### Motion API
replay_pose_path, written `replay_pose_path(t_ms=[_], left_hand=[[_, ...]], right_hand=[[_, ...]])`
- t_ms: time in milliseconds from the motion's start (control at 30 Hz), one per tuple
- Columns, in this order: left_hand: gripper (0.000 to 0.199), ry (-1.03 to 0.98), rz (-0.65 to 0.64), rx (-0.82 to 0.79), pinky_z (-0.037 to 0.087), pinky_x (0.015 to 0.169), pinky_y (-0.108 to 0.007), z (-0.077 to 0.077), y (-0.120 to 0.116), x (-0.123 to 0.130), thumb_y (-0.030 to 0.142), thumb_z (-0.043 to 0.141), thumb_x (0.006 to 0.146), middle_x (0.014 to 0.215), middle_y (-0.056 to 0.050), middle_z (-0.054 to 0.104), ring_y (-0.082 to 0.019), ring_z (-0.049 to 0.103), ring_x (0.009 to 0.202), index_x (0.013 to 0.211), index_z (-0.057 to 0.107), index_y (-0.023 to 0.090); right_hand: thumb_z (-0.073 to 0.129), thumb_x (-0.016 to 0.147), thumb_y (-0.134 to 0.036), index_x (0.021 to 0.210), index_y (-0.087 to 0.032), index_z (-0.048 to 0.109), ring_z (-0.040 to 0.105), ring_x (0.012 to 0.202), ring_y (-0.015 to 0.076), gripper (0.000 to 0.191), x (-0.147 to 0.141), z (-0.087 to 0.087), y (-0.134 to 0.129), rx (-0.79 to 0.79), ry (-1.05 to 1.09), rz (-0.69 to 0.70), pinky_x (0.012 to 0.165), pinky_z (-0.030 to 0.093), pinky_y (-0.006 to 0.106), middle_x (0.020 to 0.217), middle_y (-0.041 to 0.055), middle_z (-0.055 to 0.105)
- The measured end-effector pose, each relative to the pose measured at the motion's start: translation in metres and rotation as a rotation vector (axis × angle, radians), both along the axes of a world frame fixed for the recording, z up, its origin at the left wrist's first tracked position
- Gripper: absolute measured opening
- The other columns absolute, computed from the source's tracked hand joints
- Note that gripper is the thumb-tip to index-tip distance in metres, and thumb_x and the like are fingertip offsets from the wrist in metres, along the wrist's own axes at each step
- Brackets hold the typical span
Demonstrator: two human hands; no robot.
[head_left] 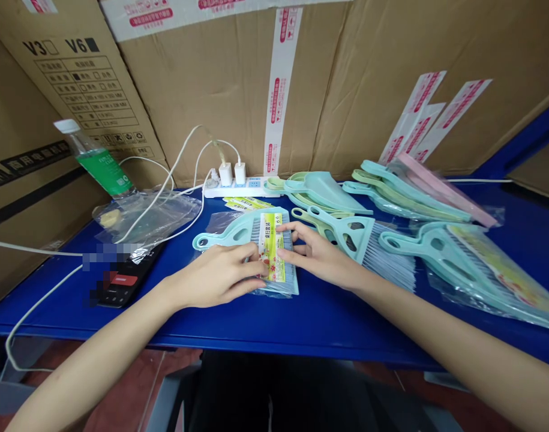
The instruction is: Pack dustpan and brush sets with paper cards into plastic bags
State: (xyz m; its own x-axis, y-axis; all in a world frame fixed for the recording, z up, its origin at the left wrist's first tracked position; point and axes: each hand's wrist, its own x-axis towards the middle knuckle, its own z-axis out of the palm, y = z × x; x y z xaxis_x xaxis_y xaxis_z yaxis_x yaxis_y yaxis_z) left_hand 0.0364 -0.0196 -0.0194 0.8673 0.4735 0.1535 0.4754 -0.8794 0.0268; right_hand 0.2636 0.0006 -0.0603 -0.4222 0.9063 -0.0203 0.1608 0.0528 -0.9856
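A light-green dustpan [238, 231] lies on the table in front of me with a grey-bristled brush [289, 240] on it. A yellow and white label card [274, 246] with printed flowers rests over the bristles. My left hand [229, 270] has its curled fingers at the card's left edge, thumb low. On the opposite edge, my right hand [317, 252] grips with thumb and index finger, its other fingers bent. Clear plastic shows around the dustpan.
Right of my hands lie another brush [389, 255], a bagged set [472, 264] and stacked dustpans [413, 192]. Loose label cards [247, 204] sit by a power strip [256, 186]. At left are a bottle [103, 168], plastic bags [157, 213], cables and a phone [125, 279].
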Motion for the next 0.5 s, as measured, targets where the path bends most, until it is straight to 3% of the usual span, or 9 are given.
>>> replay_pose_path(t_ms=[167,233,300,433,500], left_hand=[[0.037,-0.013,0.004,-0.010,0.045,0.062,-0.023,0.002,-0.001,-0.001,0.040,0.031,0.101,0.091,-0.003,0.059,-0.012,0.059,0.070,0.103,0.063,0.022],[0.035,-0.012,0.088,0.030,0.046,0.064,-0.024,0.005,0.000,-0.002,0.037,0.030,0.101,0.092,-0.003,0.061,-0.013,0.061,0.073,0.108,0.061,0.022],[0.032,0.033,0.295,0.092,0.049,0.065,-0.027,0.010,0.002,-0.004,0.031,0.030,0.100,0.097,-0.005,0.063,-0.017,0.064,0.078,0.111,0.058,0.020],[0.034,0.309,0.855,0.160,0.052,0.065,-0.033,0.020,0.011,-0.013,0.008,0.031,0.090,0.109,-0.014,0.063,-0.027,0.069,0.088,0.113,0.055,0.013],[0.039,0.430,0.967,0.129,0.053,0.069,-0.035,0.022,0.014,-0.019,0.002,0.029,0.086,0.111,-0.017,0.063,-0.030,0.069,0.094,0.115,0.054,0.010]], right_hand=[[0.067,0.080,-0.024,0.113,-0.027,0.045,0.066,0.085,0.0138,0.040,0.004,-0.002,0.003,-0.019,0.009,0.045,0.083,0.059,0.036,0.092,-0.0036,0.044],[0.068,0.081,-0.024,0.115,-0.027,0.044,0.065,0.086,0.0142,0.042,0.004,-0.003,0.003,-0.026,-0.001,0.044,0.082,0.060,0.037,0.092,-0.0035,0.044],[0.067,0.082,-0.024,0.117,-0.028,0.043,0.066,0.087,0.0146,0.043,0.004,-0.001,0.003,-0.036,-0.011,0.033,0.083,0.060,0.037,0.094,-0.0029,0.045],[0.067,0.083,-0.024,0.122,-0.028,0.038,0.066,0.089,0.0157,0.049,0.003,0.003,0.002,-0.059,-0.036,0.016,0.085,0.060,0.039,0.096,-0.0020,0.046],[0.066,0.083,-0.024,0.124,-0.027,0.037,0.066,0.088,0.0156,0.050,0.003,0.004,0.002,-0.073,-0.043,0.006,0.084,0.061,0.038,0.095,-0.0020,0.045]])
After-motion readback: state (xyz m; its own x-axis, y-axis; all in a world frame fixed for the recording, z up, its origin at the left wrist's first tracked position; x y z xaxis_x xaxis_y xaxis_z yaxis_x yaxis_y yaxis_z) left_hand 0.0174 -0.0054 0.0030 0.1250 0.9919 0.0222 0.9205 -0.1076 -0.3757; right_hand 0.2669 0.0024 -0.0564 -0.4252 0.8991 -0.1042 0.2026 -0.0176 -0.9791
